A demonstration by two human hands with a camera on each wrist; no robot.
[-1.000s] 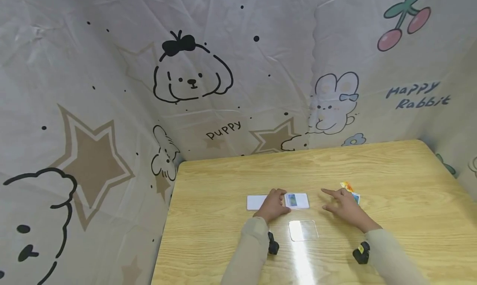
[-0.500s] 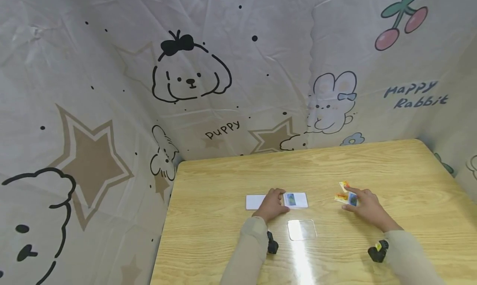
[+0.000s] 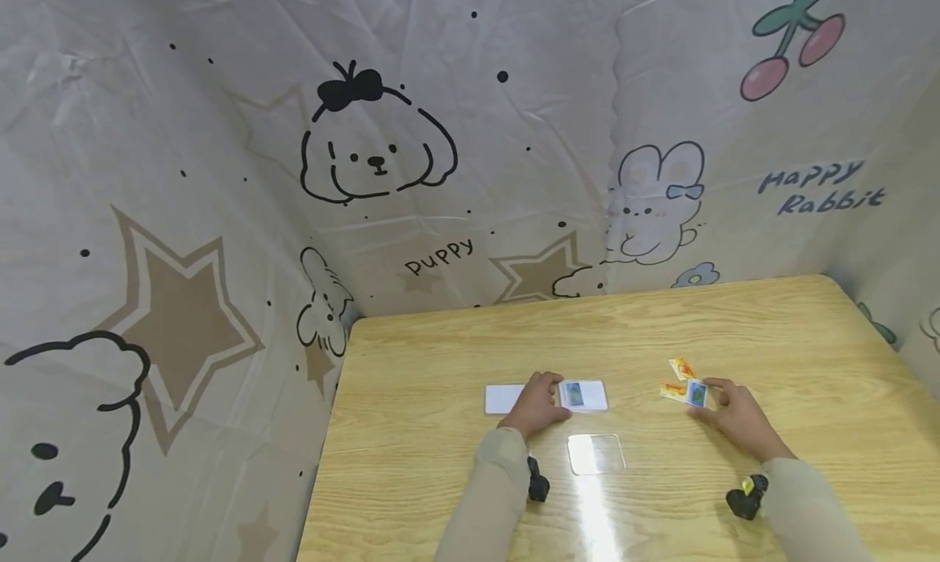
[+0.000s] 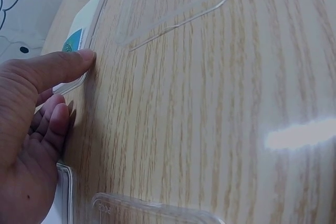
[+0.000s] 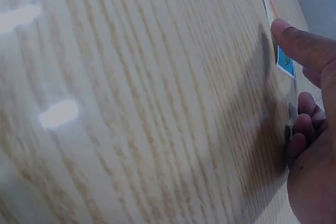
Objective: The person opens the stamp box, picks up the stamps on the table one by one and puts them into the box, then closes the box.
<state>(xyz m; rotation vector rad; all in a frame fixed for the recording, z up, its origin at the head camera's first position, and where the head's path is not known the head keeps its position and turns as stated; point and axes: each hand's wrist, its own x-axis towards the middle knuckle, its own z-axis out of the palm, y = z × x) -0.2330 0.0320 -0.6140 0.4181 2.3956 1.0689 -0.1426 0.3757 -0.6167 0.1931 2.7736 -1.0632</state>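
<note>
My left hand [image 3: 536, 404] holds a flat white card [image 3: 596, 396] at its left end, thumb and forefinger on opposite edges. A small blue-green stamp [image 3: 575, 394] lies on that card. Another white card [image 3: 501, 400] sits partly under the same hand. Over to the right, my right hand [image 3: 742, 419] pinches a blue stamp [image 3: 697, 393] by its far and near edges. Two orange stamps lie beside it: one farther back [image 3: 683, 369], the other to its left [image 3: 671, 391]. In the right wrist view, my thumb [image 5: 302, 40] overlaps the blue stamp [image 5: 285, 65].
A clear plastic case piece [image 3: 596, 454] rests on the wooden table [image 3: 411, 464], nearer to me than the cards. A second clear piece [image 4: 157, 208] shows at the bottom of the left wrist view. A printed curtain [image 3: 470, 138] hangs behind the table.
My right hand has moved right, over the stamps, then slightly back to the blue stamp's right end, uncovering the orange ones. My left hand stays at the card.
</note>
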